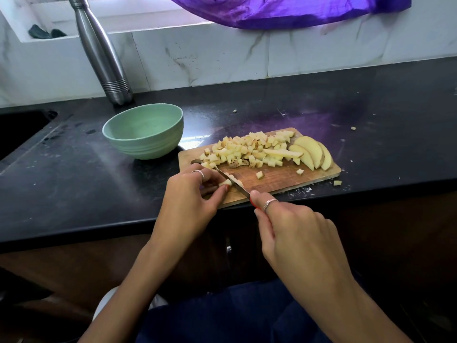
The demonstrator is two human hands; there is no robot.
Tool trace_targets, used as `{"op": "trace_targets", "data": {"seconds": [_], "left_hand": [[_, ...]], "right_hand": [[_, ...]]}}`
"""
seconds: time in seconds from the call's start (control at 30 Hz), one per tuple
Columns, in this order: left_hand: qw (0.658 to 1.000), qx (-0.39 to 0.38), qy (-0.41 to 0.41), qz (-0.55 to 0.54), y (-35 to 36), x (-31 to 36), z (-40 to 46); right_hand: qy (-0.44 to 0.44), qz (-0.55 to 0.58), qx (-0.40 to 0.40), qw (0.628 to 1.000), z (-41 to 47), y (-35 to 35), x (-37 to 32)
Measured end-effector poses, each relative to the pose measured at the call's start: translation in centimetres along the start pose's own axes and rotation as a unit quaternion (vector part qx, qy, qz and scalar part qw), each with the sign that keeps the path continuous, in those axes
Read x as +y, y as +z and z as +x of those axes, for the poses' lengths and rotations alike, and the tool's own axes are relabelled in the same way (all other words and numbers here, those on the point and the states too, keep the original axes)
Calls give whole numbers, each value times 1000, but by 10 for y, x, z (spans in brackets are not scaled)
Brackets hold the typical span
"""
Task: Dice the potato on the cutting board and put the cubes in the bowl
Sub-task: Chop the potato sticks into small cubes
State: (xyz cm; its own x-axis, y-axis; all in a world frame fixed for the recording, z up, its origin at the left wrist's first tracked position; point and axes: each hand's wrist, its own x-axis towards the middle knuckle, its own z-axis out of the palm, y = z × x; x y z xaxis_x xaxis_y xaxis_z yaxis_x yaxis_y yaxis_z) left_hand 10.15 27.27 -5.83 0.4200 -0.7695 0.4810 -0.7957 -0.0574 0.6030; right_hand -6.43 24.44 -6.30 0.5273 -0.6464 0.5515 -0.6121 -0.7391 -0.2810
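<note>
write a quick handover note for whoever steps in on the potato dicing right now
Left hand pinches a potato strip at the cutting board's near left corner.
Right hand grips the knife, blade on that strip.
Done: a pile of cubes on the board.
Left: uncut slices at the right end; the green bowl looks empty, so all cubes must go in, plus strays on the counter.

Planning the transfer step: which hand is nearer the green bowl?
Left. The left hand pins a potato piece at the board's near-left corner, just below the green bowl; the right hand grips the knife farther right.
</note>
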Motion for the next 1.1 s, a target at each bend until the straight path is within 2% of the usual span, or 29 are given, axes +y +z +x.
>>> {"op": "trace_targets", "data": {"seconds": [0.3, 0.87, 1.1], "left_hand": [[1000, -12, -3, 16, -1, 1, 2], [1000, -9, -19, 10, 5, 1, 7], [1000, -17, -17, 15, 3, 3, 6]], "right_hand": [[21, 48, 39, 998, 6, -10, 12], [32, 88, -6, 996, -7, -5, 2], [14, 12, 1, 1000, 8, 3, 0]]}}
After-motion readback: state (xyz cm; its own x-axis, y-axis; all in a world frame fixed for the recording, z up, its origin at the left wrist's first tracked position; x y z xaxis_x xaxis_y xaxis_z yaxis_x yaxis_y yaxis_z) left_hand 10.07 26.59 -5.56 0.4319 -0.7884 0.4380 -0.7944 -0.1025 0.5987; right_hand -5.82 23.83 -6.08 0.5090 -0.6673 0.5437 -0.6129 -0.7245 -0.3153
